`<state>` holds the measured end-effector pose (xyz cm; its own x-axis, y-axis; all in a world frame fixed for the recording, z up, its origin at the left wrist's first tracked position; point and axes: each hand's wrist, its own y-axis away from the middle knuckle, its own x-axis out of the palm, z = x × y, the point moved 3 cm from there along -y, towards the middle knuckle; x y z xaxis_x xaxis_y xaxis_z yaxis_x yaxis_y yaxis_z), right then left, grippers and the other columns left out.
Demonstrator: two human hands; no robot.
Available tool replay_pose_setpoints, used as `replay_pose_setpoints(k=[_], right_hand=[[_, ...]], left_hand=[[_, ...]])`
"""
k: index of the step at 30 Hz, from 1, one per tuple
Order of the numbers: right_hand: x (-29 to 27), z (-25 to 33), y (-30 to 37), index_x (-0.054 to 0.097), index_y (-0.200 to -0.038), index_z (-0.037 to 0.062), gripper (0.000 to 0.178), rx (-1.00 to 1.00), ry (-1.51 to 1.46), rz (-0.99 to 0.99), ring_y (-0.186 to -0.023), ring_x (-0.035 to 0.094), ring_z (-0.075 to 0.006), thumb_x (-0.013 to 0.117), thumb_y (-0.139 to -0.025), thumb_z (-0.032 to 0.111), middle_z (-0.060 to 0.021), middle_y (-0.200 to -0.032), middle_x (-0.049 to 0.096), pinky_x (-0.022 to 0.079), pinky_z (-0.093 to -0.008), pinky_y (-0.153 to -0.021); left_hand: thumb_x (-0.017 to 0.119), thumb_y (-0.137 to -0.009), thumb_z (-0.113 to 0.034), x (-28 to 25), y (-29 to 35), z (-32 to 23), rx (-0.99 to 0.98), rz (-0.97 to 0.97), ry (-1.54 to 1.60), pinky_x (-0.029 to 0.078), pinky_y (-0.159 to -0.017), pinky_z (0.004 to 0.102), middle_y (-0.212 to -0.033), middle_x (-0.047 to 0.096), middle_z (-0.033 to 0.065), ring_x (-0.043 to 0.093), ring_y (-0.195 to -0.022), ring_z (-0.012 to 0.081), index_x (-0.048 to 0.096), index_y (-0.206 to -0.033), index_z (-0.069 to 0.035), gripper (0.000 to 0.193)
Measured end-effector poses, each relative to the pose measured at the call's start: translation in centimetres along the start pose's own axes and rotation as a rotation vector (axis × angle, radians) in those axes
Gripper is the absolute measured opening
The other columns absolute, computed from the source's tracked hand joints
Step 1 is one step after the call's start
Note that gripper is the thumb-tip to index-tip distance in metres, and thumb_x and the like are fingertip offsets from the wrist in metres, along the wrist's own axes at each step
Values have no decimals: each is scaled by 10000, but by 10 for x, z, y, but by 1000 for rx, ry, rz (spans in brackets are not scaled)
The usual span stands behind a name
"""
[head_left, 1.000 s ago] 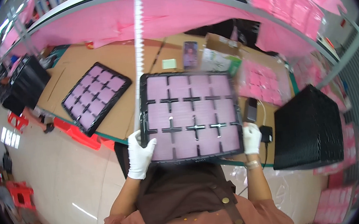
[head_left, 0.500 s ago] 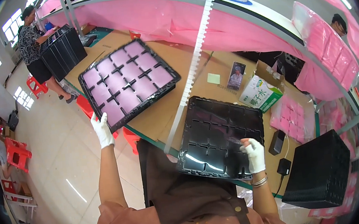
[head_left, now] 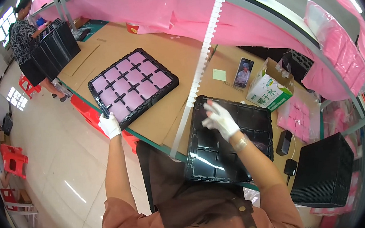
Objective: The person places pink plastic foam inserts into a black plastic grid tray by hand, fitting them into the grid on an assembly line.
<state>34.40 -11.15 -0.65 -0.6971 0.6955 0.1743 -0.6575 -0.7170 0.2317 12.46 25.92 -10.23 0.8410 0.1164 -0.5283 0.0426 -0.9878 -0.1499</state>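
Note:
My left hand (head_left: 110, 125), in a white glove with bare fingertips, grips the near left corner of a black compartment tray (head_left: 146, 105). Pink-purple squares (head_left: 125, 85) fill that tray's compartments; it sits on the cardboard-covered table. In front of me lies a second black tray (head_left: 205, 160), with no pink squares in it and a glossy shine on its surface. Over its far part is my right hand (head_left: 222, 121), gloved alike, fingers apart and holding nothing I can see. Whether it touches the tray, I cannot tell.
A white notched strip (head_left: 203, 58) rises between the trays. Toward the right are a phone (head_left: 243, 73), a green-white carton (head_left: 271, 87), bagged pink pieces (head_left: 297, 115), a black adapter (head_left: 290, 167) and a tall stack of black trays (head_left: 324, 172). Another person (head_left: 28, 45) stands far left.
The filled tray has come down flatter onto the table, with my left hand still at its corner. My right hand has moved from the near tray's right edge up and left across it.

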Motion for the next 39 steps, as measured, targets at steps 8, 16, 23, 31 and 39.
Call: replay_pose_setpoints(k=[8,16,23,31,39], right_hand=[[45,-36,-72,501,-1037,35,168,256,-323,-270,-632,629,-257,480,-879,-15,-74,-887,576,550,-357,-564],[48,-41,10,562,-1006,41,126,65,-540,-49,-783,612,-190,572,-881,38,-65,-894,614,521,-365,-740],[25,-9,44,574,-984,11,142,-13,-500,-204,-729,610,-170,629,-868,74,-73,-871,625,523,-302,-675],[-46,3,-30,682,-769,26,73,-308,404,-324,-762,613,-184,715,-704,30,-89,-846,645,493,-295,-735],[-48,-11,-56,682,-732,92,90,-49,1115,-411,-847,663,-284,748,-721,152,-120,-869,673,518,-379,-776]], left_hand=[[636,-850,-341,-13,52,-52,253,-290,-70,361,-987,452,-1212,495,203,417,-1196,349,469,-1267,-50,535],[670,-853,-329,0,207,-202,406,1168,233,485,-798,341,-975,650,145,624,-887,211,645,-1026,22,392],[706,-837,-171,13,248,-204,-181,1197,965,443,-595,231,-820,640,18,565,-681,72,660,-853,0,177],[677,-880,-248,24,209,-194,-59,884,883,318,-500,188,-721,570,-32,446,-576,20,654,-906,-53,198],[681,-865,-113,10,211,-192,-207,918,961,326,-475,207,-686,544,6,449,-530,49,614,-869,-12,121]])
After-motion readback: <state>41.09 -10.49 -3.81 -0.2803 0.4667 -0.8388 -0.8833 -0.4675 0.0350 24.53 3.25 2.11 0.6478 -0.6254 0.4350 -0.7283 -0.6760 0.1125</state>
